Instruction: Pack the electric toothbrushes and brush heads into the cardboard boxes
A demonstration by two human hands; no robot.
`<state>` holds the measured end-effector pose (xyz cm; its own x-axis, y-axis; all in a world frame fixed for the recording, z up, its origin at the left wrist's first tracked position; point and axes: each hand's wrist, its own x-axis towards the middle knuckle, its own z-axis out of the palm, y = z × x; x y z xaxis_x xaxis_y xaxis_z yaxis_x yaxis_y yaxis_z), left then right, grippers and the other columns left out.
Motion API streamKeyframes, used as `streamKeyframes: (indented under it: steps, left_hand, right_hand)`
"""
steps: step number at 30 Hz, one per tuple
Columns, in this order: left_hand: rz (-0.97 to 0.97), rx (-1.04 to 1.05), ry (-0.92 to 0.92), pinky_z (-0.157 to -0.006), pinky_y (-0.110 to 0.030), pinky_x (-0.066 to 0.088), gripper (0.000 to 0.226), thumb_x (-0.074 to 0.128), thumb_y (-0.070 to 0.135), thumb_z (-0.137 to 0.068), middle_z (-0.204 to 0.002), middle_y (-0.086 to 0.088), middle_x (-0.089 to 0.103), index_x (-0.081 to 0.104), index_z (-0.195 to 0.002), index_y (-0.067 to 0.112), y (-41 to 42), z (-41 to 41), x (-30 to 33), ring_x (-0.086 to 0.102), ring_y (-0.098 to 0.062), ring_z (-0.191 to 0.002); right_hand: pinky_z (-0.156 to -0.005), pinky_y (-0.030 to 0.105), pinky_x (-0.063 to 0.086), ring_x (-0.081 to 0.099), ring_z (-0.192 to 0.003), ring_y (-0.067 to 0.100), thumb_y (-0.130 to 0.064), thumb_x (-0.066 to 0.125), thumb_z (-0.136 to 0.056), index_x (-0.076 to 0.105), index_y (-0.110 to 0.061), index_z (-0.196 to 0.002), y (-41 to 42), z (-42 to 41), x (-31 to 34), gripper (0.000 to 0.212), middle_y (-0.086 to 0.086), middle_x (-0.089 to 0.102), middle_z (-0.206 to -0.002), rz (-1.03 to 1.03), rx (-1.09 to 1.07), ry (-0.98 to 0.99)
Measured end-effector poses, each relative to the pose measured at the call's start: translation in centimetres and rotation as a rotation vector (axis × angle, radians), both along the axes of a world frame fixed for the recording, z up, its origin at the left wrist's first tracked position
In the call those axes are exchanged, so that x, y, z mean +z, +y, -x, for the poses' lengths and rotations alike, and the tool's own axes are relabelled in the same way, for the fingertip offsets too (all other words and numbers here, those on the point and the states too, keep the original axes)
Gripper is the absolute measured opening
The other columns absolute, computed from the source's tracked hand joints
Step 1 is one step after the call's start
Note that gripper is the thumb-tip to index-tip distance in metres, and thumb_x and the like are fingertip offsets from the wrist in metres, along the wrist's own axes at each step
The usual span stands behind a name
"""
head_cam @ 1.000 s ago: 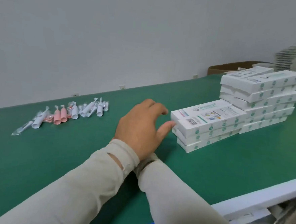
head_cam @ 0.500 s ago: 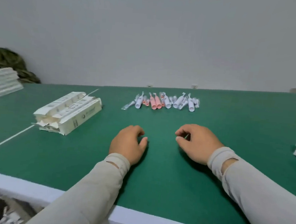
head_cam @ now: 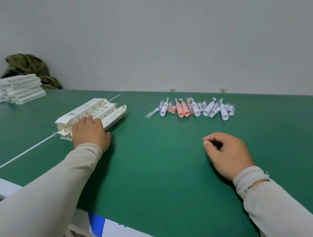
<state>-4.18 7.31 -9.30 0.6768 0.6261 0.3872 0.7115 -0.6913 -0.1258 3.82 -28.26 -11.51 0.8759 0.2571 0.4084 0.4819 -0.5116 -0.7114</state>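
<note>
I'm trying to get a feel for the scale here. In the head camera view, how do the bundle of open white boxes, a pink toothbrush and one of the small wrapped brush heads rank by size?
1. Bundle of open white boxes, though it lies nearer the camera.
2. Pink toothbrush.
3. Wrapped brush head, thinnest, though with its wrapper nearly as long as the toothbrush.

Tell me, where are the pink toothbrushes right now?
The two pink toothbrushes lie side by side in the row of white toothbrushes at the far middle of the green table, beyond both hands.
</note>
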Motion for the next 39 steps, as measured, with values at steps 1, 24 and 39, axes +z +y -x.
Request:
streamKeyframes:
  steps: [1,24,39]
  left_hand:
    - [-0.031,-0.034,-0.022,-0.108,-0.042,0.034,0.047,0.054,0.042,-0.092,-0.136,-0.013,0.054,0.053,-0.127,0.012,-0.4,0.1,-0.2,0.044,-0.032,-0.13]
    - [0.433,-0.026,-0.146,-0.078,-0.038,0.049,0.049,0.061,0.053,-0.09,-0.11,-0.013,0.065,0.052,-0.117,0.013,-5.3,-2.0,1.1,0.062,-0.032,-0.092]
    - [2.369,-0.73,-0.847,-0.095,-0.054,0.05,0.071,0.055,0.064,-0.085,-0.124,-0.021,0.058,0.048,-0.14,0.021,-25.8,-8.1,-0.5,0.06,-0.035,-0.112]
  right_hand:
    - [-0.067,0.011,0.041,0.06,-0.073,-0.006,-0.023,0.068,-0.087,0.063,-0.04,-0.069,0.2,0.0,0.0,0.025,-0.023,0.067,-0.075,-0.001,0.004,0.003]
    - [-0.064,0.018,0.045,0.057,-0.062,-0.006,-0.026,0.065,-0.088,0.068,-0.033,-0.074,-0.2,-0.1,-0.4,0.016,-0.035,0.061,-0.067,-0.059,0.065,0.061]
    - [-0.054,0.028,0.049,0.058,-0.057,0.007,-0.067,0.058,-0.078,0.073,-0.038,-0.079,-2.1,-0.4,1.2,0.032,-0.011,0.068,-0.068,-0.646,0.107,0.407]
